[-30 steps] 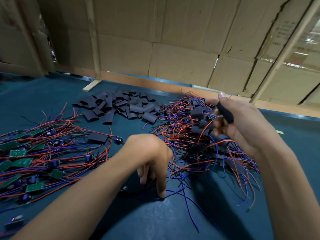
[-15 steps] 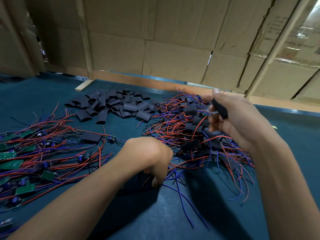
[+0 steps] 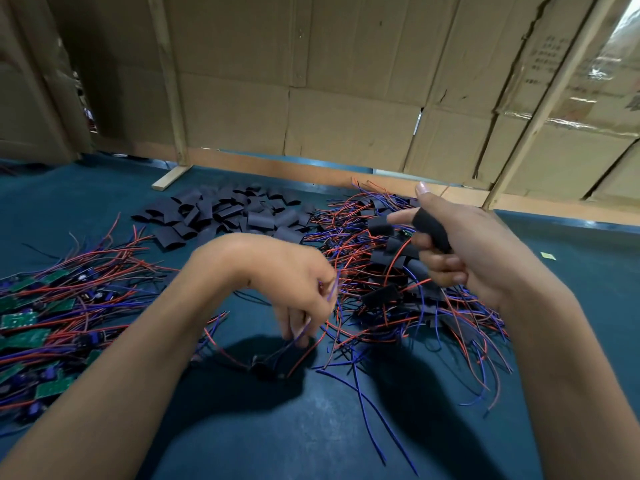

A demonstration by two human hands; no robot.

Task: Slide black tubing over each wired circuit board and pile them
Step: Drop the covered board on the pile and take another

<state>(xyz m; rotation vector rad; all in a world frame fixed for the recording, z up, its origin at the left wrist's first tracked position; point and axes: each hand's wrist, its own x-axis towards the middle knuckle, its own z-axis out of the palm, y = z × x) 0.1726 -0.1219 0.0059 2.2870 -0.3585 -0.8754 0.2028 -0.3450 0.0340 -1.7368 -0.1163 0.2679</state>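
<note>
On the blue table (image 3: 346,438) lay three heaps, too tangled to count out: bare wired boards (image 3: 45,320) at the left, loose black sleeves (image 3: 228,216) at the back, sleeved boards (image 3: 398,282) under the right hand. The left hand (image 3: 294,285) pinched the red and blue wires of one board (image 3: 266,367), lifting it just off the table. The right hand (image 3: 485,251) curled round one black sleeve (image 3: 431,230). Best to bunch those wires straight and feed them through the sleeve's mouth first.
</note>
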